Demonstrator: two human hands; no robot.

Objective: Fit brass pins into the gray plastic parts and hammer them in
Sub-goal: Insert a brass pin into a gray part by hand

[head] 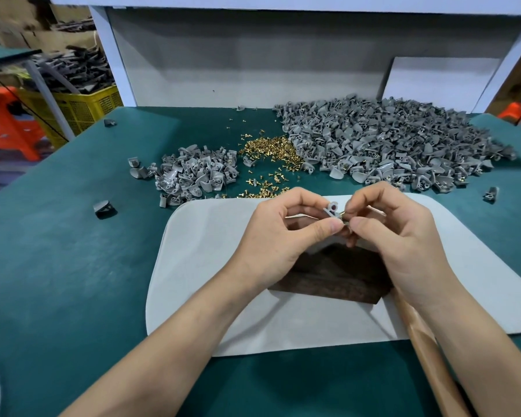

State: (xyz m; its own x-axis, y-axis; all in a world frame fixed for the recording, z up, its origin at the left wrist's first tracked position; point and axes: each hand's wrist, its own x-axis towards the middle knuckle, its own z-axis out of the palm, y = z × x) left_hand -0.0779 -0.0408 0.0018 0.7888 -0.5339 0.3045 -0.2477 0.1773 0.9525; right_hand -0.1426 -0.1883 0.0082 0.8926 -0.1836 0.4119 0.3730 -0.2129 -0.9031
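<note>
My left hand (278,236) pinches a small gray plastic part (331,209) between thumb and fingers above a dark wooden block (337,279). My right hand (394,236) pinches a brass pin (341,212) held against the part's side. A wooden handle (427,350), likely the hammer's, runs under my right wrist; its head is hidden. Loose brass pins (268,153) lie in a heap behind my hands. A large pile of gray parts (388,139) lies at the back right, a smaller pile (193,174) at the back left.
The block sits on a pale gray mat (199,266) on the green table (57,281). Stray dark parts (104,209) lie at the left and one (491,194) at the right. A white backboard (253,70) closes the far side. A yellow crate (81,106) stands off-table left.
</note>
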